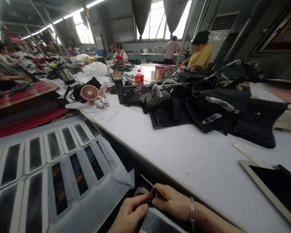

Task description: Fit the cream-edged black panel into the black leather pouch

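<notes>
At the bottom centre, my left hand (131, 210) pinches the top edge of a dark rectangular piece with a pale border (157, 221). Close against it, my right hand (171, 200), with a silver bangle at the wrist, grips a thin pointed yellowish tool (162, 192). The tool's tip points up and to the left, and its exact kind is unclear. Both hands' fingertips meet at the top of the piece, partly hiding it. Beside my left hand, a grey sheet (87, 207) bears rows of similar dark pale-bordered pieces (34, 154) and several rectangular cut-outs.
On the white table (140, 139) lies a heap of black leather bags (215, 106) with wrapped handles. A tablet-like device (276, 187) is at right. A pink fan (90, 94), a dark tumbler (119, 90) and a red bottle (139, 80) stand farther back. Other people work beyond.
</notes>
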Motion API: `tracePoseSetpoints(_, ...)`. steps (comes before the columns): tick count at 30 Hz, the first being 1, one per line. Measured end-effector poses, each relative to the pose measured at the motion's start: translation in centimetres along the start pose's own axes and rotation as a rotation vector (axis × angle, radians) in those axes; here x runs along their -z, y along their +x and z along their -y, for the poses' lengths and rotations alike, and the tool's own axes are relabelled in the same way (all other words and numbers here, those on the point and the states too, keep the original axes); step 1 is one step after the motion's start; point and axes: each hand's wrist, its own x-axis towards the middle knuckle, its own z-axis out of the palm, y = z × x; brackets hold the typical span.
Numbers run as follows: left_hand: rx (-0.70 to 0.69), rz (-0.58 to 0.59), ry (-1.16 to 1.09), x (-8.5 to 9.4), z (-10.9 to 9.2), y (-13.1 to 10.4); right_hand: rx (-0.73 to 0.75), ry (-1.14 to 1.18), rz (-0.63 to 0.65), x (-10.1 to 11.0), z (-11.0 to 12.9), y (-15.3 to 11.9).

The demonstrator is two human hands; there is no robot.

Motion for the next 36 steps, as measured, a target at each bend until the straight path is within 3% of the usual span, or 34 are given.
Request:
tracePoseSetpoints(7, -0.036, -0.073, 0.027, -0.5, 0.6, -0.6, 0.006, -0.108, -0.017, -0.6, 0.8, 0.4)
tracePoseSetpoints(12, -0.012, -0.018, -0.120, -0.3, 1.0, -0.4, -0.030, -0.105, -0.042, -0.7, 0.9, 0.5)
tracePoseSetpoints(16, -0.007, 0.001, -0.140, -0.2, 0.6, 0.1, -0.026, -0.029, -0.077, 1.2, 1.5, -1.9)
tracePoseSetpoints(19, 0.007, -0.033, -0.031, -0.3, 0.6, 0.3, 0.016, 0.053, -0.102, 2.8, 1.6, -4.4)
tracePoseSetpoints(21, 0.009, -0.057, 0.054, -0.5, 0.7, 0.4, -0.035, 0.049, -0.159, 3.2, 1.3, -5.7)
tracePoseSetpoints(27, -0.013, -0.094, 0.098, -1.2, 0.8, 0.3, -0.197, -0.267, -0.352, 1.9, 1.2, -6.2)
tracePoseSetpoints(36, -0.027, -0.092, 0.150, -1.1, 1.3, 0.3, -0.299, -0.467, -0.334, 1.5, 2.3, -5.4)
